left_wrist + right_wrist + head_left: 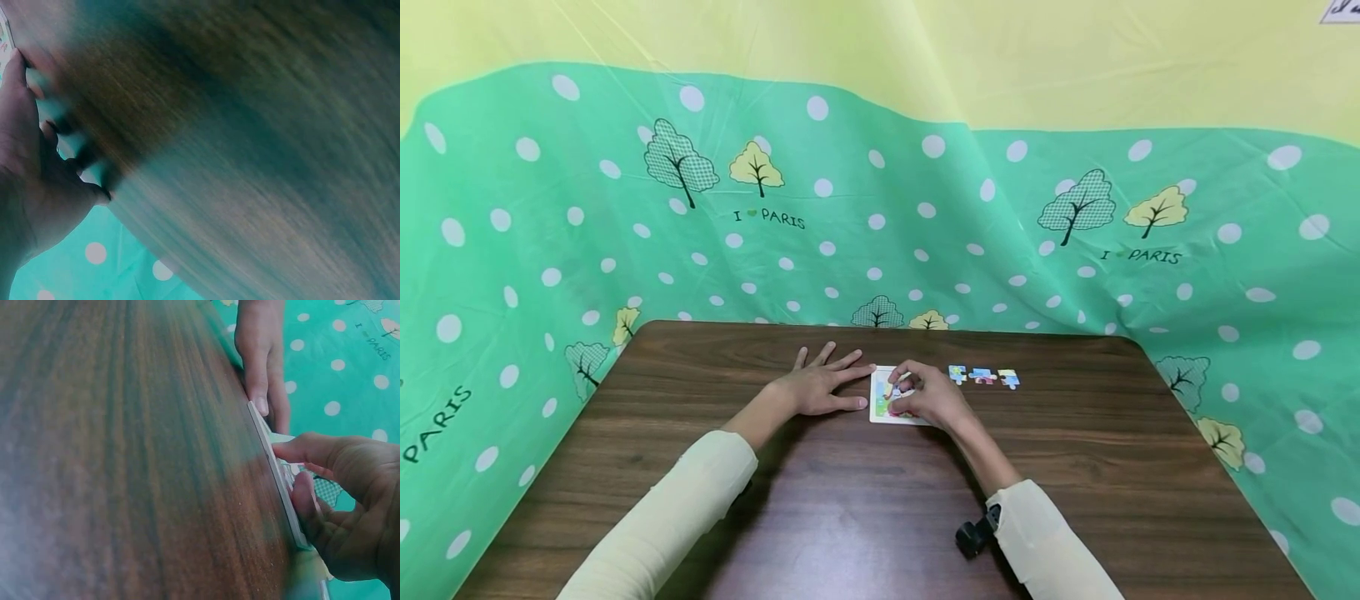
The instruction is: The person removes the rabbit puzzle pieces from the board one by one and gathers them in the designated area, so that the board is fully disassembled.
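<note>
Head view. One table [842,508], brown, wood-grained. One puzzle board [880,414], white-rimmed, with a coloured picture, flat on the table near its far edge, between the hands; partly covered. Left hand [816,392]: palm down on the table, fingers spread, index fingertip at the board's far left corner, thumb tip just beside its left edge. Right hand [931,397]: over the board's right part, fingers bent, thumb and fingertips down at the picture; whether a piece is pinched, cannot tell. Three loose pieces [982,377], multicoloured, in a row right of the board, apart from one another. Two pale sleeves [673,504]. One black device [974,537] at the right wrist. One cloth [880,179], green and yellow, with dots, trees and "I PARIS" lettering, behind the table.

Left wrist view. Left hand at the left side, fingers apart; a sliver of board at the upper left corner.

Right wrist view. Board seen nearly edge-on; right thumb and a bent finger against it, a gap between them. Left hand at the board's upper end.
</note>
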Tool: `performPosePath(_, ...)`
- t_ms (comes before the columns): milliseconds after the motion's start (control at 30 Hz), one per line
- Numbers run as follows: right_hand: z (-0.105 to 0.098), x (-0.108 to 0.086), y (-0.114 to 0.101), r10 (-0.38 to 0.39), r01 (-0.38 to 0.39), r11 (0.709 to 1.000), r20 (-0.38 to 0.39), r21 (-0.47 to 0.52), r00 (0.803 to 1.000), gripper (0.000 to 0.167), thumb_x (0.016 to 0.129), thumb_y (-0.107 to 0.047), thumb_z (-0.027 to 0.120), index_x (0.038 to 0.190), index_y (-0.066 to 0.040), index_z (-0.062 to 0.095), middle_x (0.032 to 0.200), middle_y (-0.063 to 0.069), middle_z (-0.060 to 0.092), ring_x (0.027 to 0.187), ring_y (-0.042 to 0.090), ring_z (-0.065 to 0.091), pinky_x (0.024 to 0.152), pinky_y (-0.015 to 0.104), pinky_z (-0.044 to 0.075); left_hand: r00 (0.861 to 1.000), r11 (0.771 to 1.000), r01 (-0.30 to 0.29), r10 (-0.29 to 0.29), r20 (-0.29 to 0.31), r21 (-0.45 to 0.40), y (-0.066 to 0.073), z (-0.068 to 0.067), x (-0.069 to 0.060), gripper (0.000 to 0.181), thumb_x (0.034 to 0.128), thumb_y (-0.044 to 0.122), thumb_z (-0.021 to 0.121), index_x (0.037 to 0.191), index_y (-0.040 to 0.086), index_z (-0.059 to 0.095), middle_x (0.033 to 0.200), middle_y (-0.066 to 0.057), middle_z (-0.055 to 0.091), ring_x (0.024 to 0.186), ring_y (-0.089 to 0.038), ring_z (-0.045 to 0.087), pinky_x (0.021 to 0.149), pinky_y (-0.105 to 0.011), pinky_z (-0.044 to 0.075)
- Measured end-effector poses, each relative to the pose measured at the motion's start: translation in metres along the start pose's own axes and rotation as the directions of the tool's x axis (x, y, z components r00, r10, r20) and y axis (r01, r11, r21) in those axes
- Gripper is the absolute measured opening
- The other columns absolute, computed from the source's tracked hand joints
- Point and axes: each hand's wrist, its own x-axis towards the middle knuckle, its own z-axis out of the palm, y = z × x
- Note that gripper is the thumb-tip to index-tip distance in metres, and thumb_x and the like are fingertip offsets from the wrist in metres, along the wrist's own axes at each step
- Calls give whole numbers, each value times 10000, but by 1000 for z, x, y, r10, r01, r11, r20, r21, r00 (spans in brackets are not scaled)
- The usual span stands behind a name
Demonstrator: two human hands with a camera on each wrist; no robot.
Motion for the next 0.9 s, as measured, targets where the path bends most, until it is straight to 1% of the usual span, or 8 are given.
performPosePath(133, 0, -2, -1, -10, 10, 1000, -4, -21, 1000, 357, 821, -138, 977, 1100, -229, 774, 1126, 48, 800, 941, 226, 698, 790, 326, 503, 1000, 1000, -3, 3, -3, -9, -1, 1, 1, 750, 1117, 757, 470, 1788, 497, 259, 1930, 70, 95, 1786, -452, -57, 1364, -808, -69)
performPosePath(267, 0, -3, -1, -9, 9, 1000, -1, -14, 1000, 351, 824, -136, 970, 1095, -226, 767, 1122, 54, 816, 941, 232, 713, 789, 325, 504, 1000, 1000, -6, 6, -4, 1, -2, 1, 1, 751, 1115, 768, 457, 1788, 505, 249, 1929, 76, 89, 1786, -451, -57, 1365, -805, -70)
performPosePath(433, 2, -3, 1, -6, 6, 999, 8, 41, 1000, 337, 833, -115, 958, 1108, -194, 780, 1088, 73, 804, 864, 202, 708, 732, 301, 531, 1000, 999, -7, 7, -1, -33, -3, 3, 2, 760, 1112, 770, 464, 1789, 497, 253, 1931, 60, 95, 1786, -456, -57, 1365, -803, -74)
performPosePath(533, 3, -3, 3, -15, 15, 998, 10, 54, 1000, 301, 838, -102, 940, 1093, -171, 795, 1029, 65, 789, 807, 179, 696, 708, 286, 541, 1000, 998, -10, 10, -5, -62, -5, 3, 2, 770, 1098, 791, 470, 1784, 510, 260, 1930, 56, 102, 1784, -459, -62, 1361, -804, -91)
performPosePath(567, 3, -3, 3, -20, 20, 999, 10, 51, 1000, 285, 841, -105, 933, 1085, -166, 798, 1010, 59, 784, 797, 170, 693, 708, 282, 541, 1000, 998, -17, 16, -11, -57, -6, 5, 3, 779, 1087, 811, 469, 1779, 518, 269, 1930, 51, 113, 1781, -475, -54, 1353, -817, -89)
performPosePath(667, 3, -3, 3, -35, 35, 999, 0, 9, 999, 214, 869, -142, 910, 1053, -169, 804, 978, 32, 775, 797, 154, 686, 723, 284, 531, 1000, 997, -21, 20, -17, -76, -8, 6, 4, 795, 1063, 846, 472, 1770, 537, 281, 1929, 51, 124, 1780, -480, -54, 1347, -822, -101)
performPosePath(767, 3, -3, 2, -41, 40, 999, -13, -33, 999, 168, 922, -198, 892, 1053, -173, 789, 999, 29, 779, 842, 168, 696, 761, 307, 530, 1000, 996, -18, 16, -20, -86, -9, 7, 6, 802, 1048, 865, 478, 1763, 555, 283, 1928, 64, 121, 1781, -472, -65, 1345, -821, -113)
performPosePath(900, 3, -3, 1, -44, 39, 994, -47, -107, 998, 213, 971, -255, 874, 1057, -189, 690, 1065, 21, 767, 924, 192, 676, 819, 343, 495, 1000, 998, -9, 8, -17, -68, -6, 5, 5, 778, 1078, 813, 488, 1772, 537, 272, 1928, 71, 105, 1785, -451, -74, 1358, -802, -109)
